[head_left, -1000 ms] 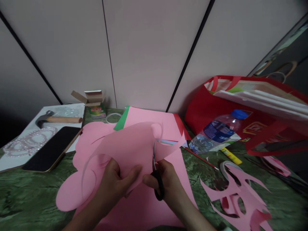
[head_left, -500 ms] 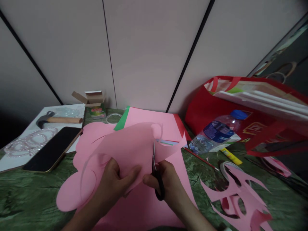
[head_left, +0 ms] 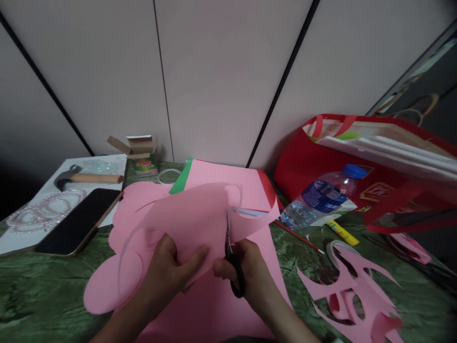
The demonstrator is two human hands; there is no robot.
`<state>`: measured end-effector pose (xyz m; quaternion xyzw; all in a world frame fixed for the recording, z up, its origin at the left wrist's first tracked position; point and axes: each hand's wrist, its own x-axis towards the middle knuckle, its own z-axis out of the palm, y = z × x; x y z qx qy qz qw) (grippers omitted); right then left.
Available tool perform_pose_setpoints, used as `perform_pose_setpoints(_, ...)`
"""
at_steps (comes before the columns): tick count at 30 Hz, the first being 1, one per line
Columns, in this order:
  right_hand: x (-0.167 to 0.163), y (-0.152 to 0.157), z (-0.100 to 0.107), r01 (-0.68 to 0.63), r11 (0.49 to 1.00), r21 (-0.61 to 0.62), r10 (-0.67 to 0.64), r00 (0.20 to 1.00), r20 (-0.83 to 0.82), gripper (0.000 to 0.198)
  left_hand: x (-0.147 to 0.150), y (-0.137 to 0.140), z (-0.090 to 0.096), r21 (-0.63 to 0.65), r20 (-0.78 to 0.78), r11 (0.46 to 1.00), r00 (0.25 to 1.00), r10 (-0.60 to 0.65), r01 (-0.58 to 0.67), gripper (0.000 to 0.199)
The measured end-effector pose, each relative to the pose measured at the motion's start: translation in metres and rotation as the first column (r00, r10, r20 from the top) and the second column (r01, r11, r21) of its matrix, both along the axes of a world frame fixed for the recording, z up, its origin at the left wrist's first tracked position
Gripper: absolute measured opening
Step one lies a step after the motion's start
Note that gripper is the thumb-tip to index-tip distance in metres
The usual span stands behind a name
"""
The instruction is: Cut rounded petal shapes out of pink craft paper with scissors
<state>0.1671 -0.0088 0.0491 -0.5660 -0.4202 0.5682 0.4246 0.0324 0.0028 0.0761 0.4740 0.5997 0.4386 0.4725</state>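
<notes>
Little has shifted: the curling pink strip [head_left: 255, 225] has swung slightly toward three o'clock, so the cut seems barely further on. Mid-view, the left hand [head_left: 170, 269] pinches the pink paper sheet [head_left: 193, 216]; the right hand [head_left: 250, 267] grips scissors [head_left: 233, 262] at its three o'clock edge.

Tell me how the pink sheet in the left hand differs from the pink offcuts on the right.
The pink sheet is held up in the left hand; the pink offcuts lie loose on the green tabletop. The sheet is one broad piece, while the offcuts are curved strips with gaps between. The scissors in the right hand are at the sheet; no hand touches the offcuts. Both are similarly pink.
</notes>
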Motion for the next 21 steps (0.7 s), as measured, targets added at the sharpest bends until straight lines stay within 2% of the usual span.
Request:
perform_pose_setpoints(14,-0.002,0.000,0.007,-0.016,1.000,0.025,0.017,0.999,-0.047,0.023,-0.002,0.002,0.002,0.042,-0.015,0.999,1.000,-0.002,0.003,0.024)
perform_pose_setpoints(16,-0.002,0.000,0.009,-0.013,1.000,0.015,0.014,0.999,-0.048,0.023,-0.005,0.004,0.001,0.036,0.054,0.998,0.998,-0.044,0.042,0.024)
perform_pose_setpoints(18,-0.003,0.001,0.010,-0.005,1.000,-0.001,0.005,0.998,-0.063,0.022,-0.009,0.006,0.000,0.029,0.195,0.991,0.971,-0.137,0.134,0.024)
perform_pose_setpoints(21,-0.005,0.000,0.007,0.027,1.000,0.003,-0.026,0.986,-0.165,0.019,-0.018,0.011,0.001,0.008,0.435,0.942,0.847,-0.305,0.335,0.027)
